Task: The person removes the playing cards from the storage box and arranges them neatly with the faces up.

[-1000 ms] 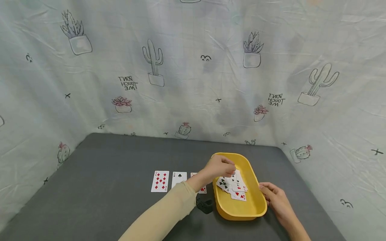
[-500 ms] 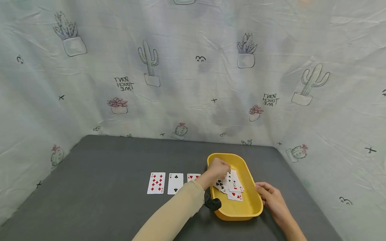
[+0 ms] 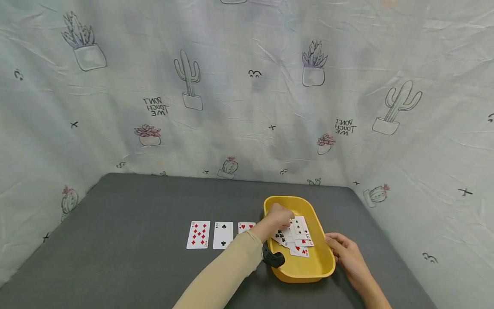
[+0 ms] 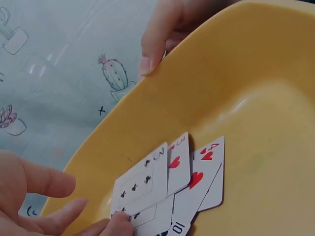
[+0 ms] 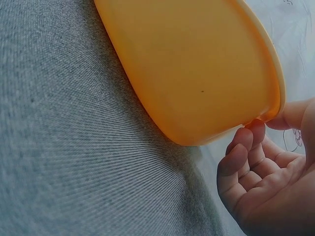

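A yellow tray [image 3: 305,274] sits on the dark grey table and holds a loose fan of playing cards [image 3: 297,236]. My left hand [image 3: 285,219] reaches into the tray from the left. In the left wrist view, one fingertip [image 4: 123,223] of my left hand [image 4: 93,216] touches the corner of the top clubs card [image 4: 142,184], with the thumb apart from it. Red heart cards [image 4: 202,172] lie beneath. My right hand [image 3: 343,251] holds the tray's right rim, thumb [image 5: 295,115] on top and a fingertip [image 5: 253,127] under the edge of the tray [image 5: 197,73].
Three cards lie face up in a row left of the tray: a nine of diamonds [image 3: 198,234], a two of clubs [image 3: 223,235] and a seven of hearts [image 3: 247,226], partly under my sleeve. A cactus-print cloth [image 3: 247,107] walls the table on three sides.
My left hand has settled lower onto the fanned cards in the tray. My right hand has stayed on the rim. The head view has shifted slightly.
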{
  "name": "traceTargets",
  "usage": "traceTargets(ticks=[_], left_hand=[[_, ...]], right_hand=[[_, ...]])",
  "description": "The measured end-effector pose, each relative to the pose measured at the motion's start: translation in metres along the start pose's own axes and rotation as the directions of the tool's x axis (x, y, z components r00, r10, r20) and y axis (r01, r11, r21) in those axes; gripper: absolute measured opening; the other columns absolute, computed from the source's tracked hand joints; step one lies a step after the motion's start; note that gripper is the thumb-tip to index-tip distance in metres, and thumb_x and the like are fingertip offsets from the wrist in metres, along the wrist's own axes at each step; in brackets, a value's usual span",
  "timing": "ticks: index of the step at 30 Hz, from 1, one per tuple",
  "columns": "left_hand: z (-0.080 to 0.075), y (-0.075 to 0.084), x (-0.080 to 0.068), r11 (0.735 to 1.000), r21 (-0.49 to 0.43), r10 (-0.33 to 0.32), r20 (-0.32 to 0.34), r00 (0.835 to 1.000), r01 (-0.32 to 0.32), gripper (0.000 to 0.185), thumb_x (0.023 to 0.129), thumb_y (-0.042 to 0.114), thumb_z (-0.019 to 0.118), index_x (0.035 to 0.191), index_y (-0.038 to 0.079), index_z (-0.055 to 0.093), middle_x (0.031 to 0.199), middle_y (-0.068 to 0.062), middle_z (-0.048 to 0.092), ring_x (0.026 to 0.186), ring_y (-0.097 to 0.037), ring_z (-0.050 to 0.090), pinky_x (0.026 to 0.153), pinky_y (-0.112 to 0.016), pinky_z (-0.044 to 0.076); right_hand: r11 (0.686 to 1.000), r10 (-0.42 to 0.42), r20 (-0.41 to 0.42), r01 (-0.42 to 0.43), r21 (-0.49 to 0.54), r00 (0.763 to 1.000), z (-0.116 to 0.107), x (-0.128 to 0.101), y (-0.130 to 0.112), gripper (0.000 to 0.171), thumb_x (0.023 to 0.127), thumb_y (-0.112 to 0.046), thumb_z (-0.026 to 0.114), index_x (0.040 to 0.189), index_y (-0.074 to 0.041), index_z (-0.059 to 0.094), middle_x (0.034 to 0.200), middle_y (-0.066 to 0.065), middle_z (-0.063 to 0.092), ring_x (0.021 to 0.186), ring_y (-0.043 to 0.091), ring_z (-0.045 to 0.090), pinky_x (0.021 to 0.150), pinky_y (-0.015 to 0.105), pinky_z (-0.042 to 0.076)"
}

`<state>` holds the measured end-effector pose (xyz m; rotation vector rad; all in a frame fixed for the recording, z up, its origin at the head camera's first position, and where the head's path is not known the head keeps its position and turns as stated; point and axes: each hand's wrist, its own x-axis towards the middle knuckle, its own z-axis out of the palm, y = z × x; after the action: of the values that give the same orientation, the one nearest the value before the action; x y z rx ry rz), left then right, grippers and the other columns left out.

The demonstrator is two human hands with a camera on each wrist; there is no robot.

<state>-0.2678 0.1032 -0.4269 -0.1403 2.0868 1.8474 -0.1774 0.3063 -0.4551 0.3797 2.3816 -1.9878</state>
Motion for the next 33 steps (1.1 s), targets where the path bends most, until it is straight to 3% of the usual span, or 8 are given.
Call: traceTargets(ticks=[3,9,15,17,22,28,33], left_hand=[[0.003,-0.001,0.004,0.998,-0.057,-0.027,-0.006,1.0,0.027,0.034,0.09,0.003,0.067,0.12,-0.006,0.056,0.1,-0.01,0.057,0.077,-0.022,0.061,0.075,-0.033,0.056],[0.005,0.0,0.008,0.993,-0.105,-0.056,-0.041,0.998,0.052,0.023,0.09,0.005,0.067,0.111,-0.002,0.061,0.091,-0.009,0.058,0.06,-0.014,0.051,0.057,-0.022,0.049],[0.006,0.0,0.006,0.978,-0.203,-0.06,-0.032,0.998,0.052,0.038,0.091,0.005,0.066,0.124,-0.006,0.052,0.093,-0.012,0.058,0.074,-0.019,0.057,0.072,-0.028,0.055],[0.007,0.001,0.005,0.973,-0.224,-0.059,-0.037,0.998,0.05,0.039,0.09,0.001,0.064,0.125,-0.007,0.05,0.091,-0.012,0.059,0.07,-0.018,0.056,0.071,-0.027,0.054],[0.011,0.002,0.002,0.979,-0.195,-0.062,-0.052,0.997,0.051,0.032,0.084,-0.007,0.065,0.114,-0.009,0.053,0.082,-0.012,0.062,0.056,-0.013,0.053,0.064,-0.025,0.054],[0.02,-0.006,0.001,0.989,-0.148,-0.017,0.024,1.0,0.021,0.012,0.087,-0.003,0.07,0.098,-0.006,0.067,0.082,-0.011,0.069,0.076,-0.023,0.07,0.072,-0.034,0.059],[0.022,-0.008,0.004,0.989,-0.15,0.01,0.055,0.998,-0.001,0.022,0.088,-0.002,0.071,0.11,-0.002,0.07,0.081,-0.009,0.071,0.077,-0.025,0.071,0.069,-0.036,0.059]], right_hand=[[1.0,0.0,0.0,0.0,-0.006,1.0,0.0,0.001,-0.001,0.038,0.099,-0.022,0.061,0.122,0.008,0.057,0.1,0.014,0.067,0.079,0.018,0.064,0.064,0.03,0.056],[1.0,-0.008,0.0,0.008,-0.013,1.0,0.0,0.003,-0.002,0.037,0.099,-0.021,0.061,0.121,0.008,0.057,0.097,0.014,0.066,0.075,0.017,0.062,0.062,0.028,0.055],[1.0,-0.008,0.01,0.008,-0.012,1.0,-0.003,0.006,-0.002,0.038,0.099,-0.022,0.061,0.121,0.008,0.057,0.095,0.014,0.065,0.074,0.017,0.062,0.061,0.028,0.054],[1.0,-0.006,0.012,0.007,-0.009,1.0,-0.004,0.007,-0.002,0.038,0.099,-0.023,0.061,0.121,0.008,0.057,0.095,0.013,0.065,0.073,0.017,0.061,0.061,0.028,0.054],[1.0,0.0,0.015,0.0,-0.005,1.0,-0.005,0.009,0.0,0.04,0.098,-0.025,0.063,0.121,0.008,0.058,0.094,0.013,0.065,0.072,0.017,0.06,0.06,0.028,0.054],[1.0,0.01,0.022,-0.011,0.009,1.0,-0.005,0.01,0.0,0.041,0.098,-0.026,0.063,0.121,0.007,0.058,0.098,0.014,0.066,0.079,0.019,0.064,0.065,0.031,0.056],[1.0,0.004,0.017,-0.004,-0.001,1.0,-0.006,0.009,-0.004,0.041,0.098,-0.025,0.062,0.122,0.008,0.057,0.097,0.013,0.065,0.076,0.018,0.063,0.063,0.03,0.055]])
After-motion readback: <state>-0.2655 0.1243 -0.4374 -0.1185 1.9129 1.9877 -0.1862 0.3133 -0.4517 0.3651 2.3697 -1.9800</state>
